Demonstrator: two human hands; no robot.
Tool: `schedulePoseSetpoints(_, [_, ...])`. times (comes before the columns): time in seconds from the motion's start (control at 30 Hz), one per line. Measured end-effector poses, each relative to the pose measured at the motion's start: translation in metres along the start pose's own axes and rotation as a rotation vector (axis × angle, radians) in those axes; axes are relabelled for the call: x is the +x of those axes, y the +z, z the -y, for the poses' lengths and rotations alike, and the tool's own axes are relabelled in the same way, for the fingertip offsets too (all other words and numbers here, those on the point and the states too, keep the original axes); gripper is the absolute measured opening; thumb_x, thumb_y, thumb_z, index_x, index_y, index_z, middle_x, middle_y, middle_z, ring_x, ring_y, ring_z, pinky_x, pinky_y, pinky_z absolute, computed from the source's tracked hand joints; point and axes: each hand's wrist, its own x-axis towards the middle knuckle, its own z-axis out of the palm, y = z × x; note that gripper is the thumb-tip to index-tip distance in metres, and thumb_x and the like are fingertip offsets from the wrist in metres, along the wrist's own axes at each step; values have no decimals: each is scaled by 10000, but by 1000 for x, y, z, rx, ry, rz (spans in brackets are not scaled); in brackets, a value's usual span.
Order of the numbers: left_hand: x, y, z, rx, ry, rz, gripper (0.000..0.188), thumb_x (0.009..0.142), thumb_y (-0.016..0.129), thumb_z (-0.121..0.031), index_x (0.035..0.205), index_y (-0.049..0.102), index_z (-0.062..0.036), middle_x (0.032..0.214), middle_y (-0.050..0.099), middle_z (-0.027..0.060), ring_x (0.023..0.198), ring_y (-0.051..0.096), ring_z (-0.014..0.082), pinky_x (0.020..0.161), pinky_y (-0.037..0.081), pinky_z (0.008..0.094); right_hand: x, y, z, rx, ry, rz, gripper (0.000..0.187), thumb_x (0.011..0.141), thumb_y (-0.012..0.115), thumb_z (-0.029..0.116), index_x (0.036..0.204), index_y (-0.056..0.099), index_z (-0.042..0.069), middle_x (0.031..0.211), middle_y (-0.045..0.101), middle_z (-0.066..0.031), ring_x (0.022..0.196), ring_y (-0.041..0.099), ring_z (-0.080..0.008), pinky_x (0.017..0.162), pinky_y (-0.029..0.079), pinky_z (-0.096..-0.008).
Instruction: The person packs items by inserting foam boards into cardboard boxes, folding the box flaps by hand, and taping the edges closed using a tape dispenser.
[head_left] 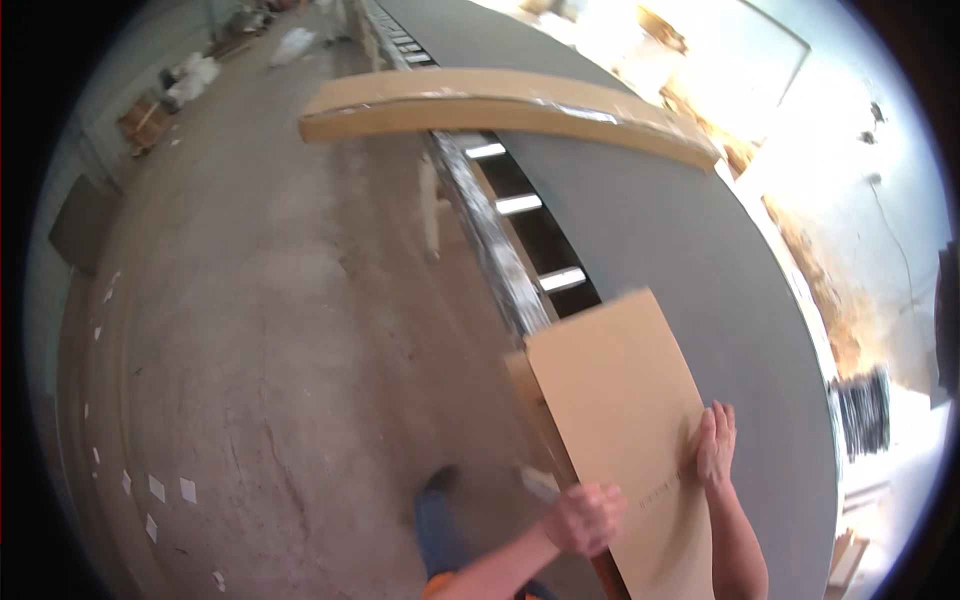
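A long tan cardboard sheet or box (620,400) lies lengthwise in front of me, partly over the grey belt-like surface. My right hand (715,445) lies along its right edge, with the fingers stretched out and the palm against the cardboard. Over the left edge, my left hand (583,518) is closed in a fist. A blurred pale grey piece (540,484) shows beside that fist; whether the fingers hold it, I cannot make out.
Farther off, a long wrapped cardboard package (510,105) with shiny tape lies across the grey surface (640,220). A film-wrapped rail (490,235) runs along its left side. Concrete floor (260,300) bears paper scraps. A dark stack (866,412) stands at the right.
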Motion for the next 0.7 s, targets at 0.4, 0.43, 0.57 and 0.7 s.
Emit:
schedulePoseSetpoints(0.4, [17, -6, 7, -106, -26, -211, 113, 783, 618, -170, 712, 619, -82, 815, 677, 70, 882, 670, 262, 783, 508, 417, 50, 31, 79, -450, 136, 138, 731, 951, 367, 650, 904, 619, -34, 876, 676, -288, 891, 651, -469, 820, 492, -520])
schedulePoseSetpoints(0.43, [20, -7, 8, -128, -33, -185, 113, 783, 615, -167, 703, 615, -86, 813, 677, 69, 878, 670, 262, 777, 505, 417, 53, 35, 83, -409, 144, 152, 722, 959, 362, 640, 887, 614, -33, 848, 677, -280, 871, 653, -464, 812, 491, -518])
schedulePoseSetpoints(0.57, [23, 0, 12, -92, -33, -235, 108, 771, 609, -148, 679, 609, -90, 791, 685, 80, 853, 683, 267, 752, 508, 406, 60, 38, 80, -360, 125, 168, 682, 980, 368, 601, 848, 599, -28, 773, 673, -257, 821, 654, -445, 790, 491, -504])
schedulePoseSetpoints(0.7, [15, 10, 15, -89, -26, -273, 115, 773, 610, -150, 675, 608, -91, 780, 689, 84, 835, 688, 270, 728, 511, 399, 60, 37, 85, -333, 140, 186, 662, 979, 396, 588, 837, 596, -27, 741, 670, -246, 783, 654, -441, 757, 500, -492])
